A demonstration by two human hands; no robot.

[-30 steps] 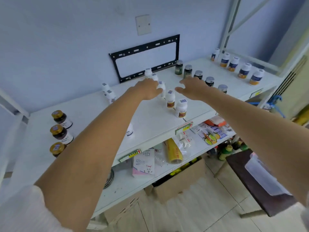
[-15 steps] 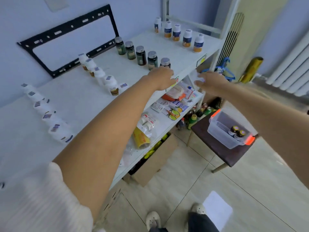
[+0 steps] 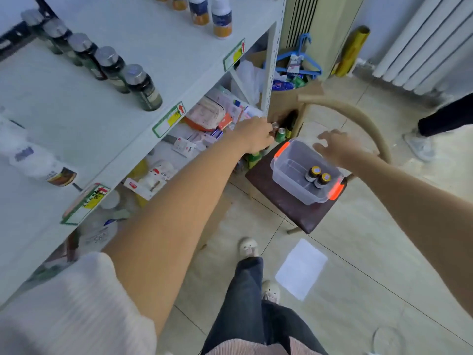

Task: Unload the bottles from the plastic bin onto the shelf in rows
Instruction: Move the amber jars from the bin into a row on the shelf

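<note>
A clear plastic bin [image 3: 289,172] with orange latches stands on a dark chair seat [image 3: 279,201]. Two dark bottles with gold caps [image 3: 318,176] stand inside it at its right end. My right hand [image 3: 336,147] hovers above the bin's far rim, fingers spread, holding nothing. My left hand [image 3: 256,137] is left of the bin beside the shelf post, fingers loosely curled and empty. On the white shelf top [image 3: 84,116] stand a row of dark green bottles [image 3: 107,65], a row of white bottles with orange labels [image 3: 215,14], and blurred white bottles [image 3: 38,162] at the left.
The lower shelf [image 3: 179,142] is crowded with boxes and packets. The chair's curved wooden back [image 3: 368,121] arcs behind the bin. A cardboard box with blue hangers [image 3: 297,60] sits past the shelf post. Another person's leg and shoe [image 3: 425,139] are at the right. A white sheet [image 3: 302,269] lies on the floor.
My view has swung down and right from the shelf top to the bin. Both hands left the white bottles on the shelf and moved down toward the bin, empty.
</note>
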